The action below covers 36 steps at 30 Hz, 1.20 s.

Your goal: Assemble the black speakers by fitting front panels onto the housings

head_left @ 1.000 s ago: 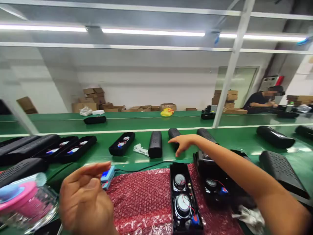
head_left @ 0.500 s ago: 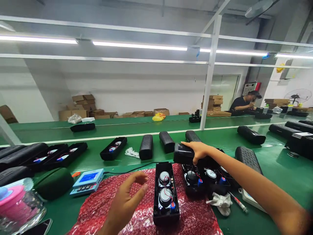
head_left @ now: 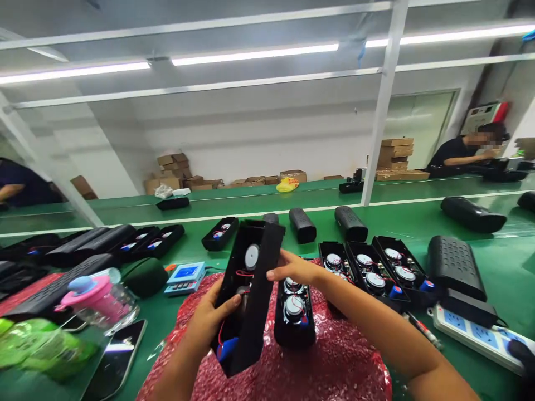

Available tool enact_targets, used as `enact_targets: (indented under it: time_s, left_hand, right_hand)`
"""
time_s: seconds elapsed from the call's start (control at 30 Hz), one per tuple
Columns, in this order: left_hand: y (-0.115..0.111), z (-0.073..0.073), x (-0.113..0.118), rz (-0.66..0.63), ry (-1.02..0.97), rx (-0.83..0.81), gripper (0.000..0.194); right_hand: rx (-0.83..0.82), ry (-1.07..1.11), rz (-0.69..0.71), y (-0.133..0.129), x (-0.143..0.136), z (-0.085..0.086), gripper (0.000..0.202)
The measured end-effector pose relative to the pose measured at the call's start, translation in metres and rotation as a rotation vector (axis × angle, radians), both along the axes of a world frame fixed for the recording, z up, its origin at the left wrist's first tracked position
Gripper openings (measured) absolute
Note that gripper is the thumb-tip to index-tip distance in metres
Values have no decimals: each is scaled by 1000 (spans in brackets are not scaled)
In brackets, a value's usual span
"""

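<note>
An open black speaker housing (head_left: 261, 289), tilted on its side, is held up over the red bubble wrap (head_left: 343, 356). Inside it show a pale round driver, red wires and a blue part. My left hand (head_left: 215, 314) grips its left side, the thumb over the inside edge. On its right wall, near the top, my right hand (head_left: 295, 268) is closed. Just behind and to the right, another open speaker housing (head_left: 295, 328) lies on the wrap, drivers facing up. Several more open housings (head_left: 368, 273) stand in a row to the right.
A blue tester (head_left: 186, 278), a pink-lidded bottle (head_left: 100, 303) and a phone (head_left: 117, 356) are on the left. A white power strip (head_left: 480, 334) lies at the right. Closed black speakers (head_left: 351, 223) stand on the green table (head_left: 401, 220). Two people sit beyond, at far left and far right.
My right hand has moved left from the row of housings, and both hands now hold an open housing. My left hand was empty and open before. The view has shifted left.
</note>
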<state>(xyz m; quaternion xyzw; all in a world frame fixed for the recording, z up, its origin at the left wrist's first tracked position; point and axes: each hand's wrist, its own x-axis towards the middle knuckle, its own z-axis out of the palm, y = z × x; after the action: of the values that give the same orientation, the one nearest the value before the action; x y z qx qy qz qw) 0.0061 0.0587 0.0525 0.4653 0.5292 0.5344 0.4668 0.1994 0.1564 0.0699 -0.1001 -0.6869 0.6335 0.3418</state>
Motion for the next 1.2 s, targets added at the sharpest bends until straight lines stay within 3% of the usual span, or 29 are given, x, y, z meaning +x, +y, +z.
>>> enact_targets:
  time_s: [0.13,0.23,0.4,0.53,0.63,0.77,0.83,0.97,1.07,1.2]
  left_hand:
    - [-11,-30,-49,-77,145,-216,64]
    - [-15,-51,-85,-94,304,-297,63]
    - [-12,-67,-132,-48,609,-337,65]
    - [-4,-67,-148,-68,807,-342,64]
    - [-9,-56,-139,-49,1026,-294,59]
    - [-27,-45,-90,244,1444,-156,35]
    - [-33,-53,-58,300,1540,-96,32]
    - [-28,-90,-15,388,1606,-137,37]
    - [-18,-112,-10,520,1596,-163,42]
    - [-10,-117,-19,574,1565,-196,49]
  right_hand:
    - [496,-573,-126,6,37,-24,41]
    - [815,-817,-99,5,70,-37,41]
    - [939,-1092,-83,16,91,-63,52]
    - [980,-1041,-95,30,73,-80,35]
    - [1057,-952,-156,30,51,-83,34]
    - [1193,-882,-178,24,24,-94,41]
    - [1195,-871,-174,23,15,-103,42]
    - [1096,-771,-307,18,13,-126,45]
    - [1094,-616,-427,12,15,-143,45]
    - [1180,-446,-670,8,11,-162,41]
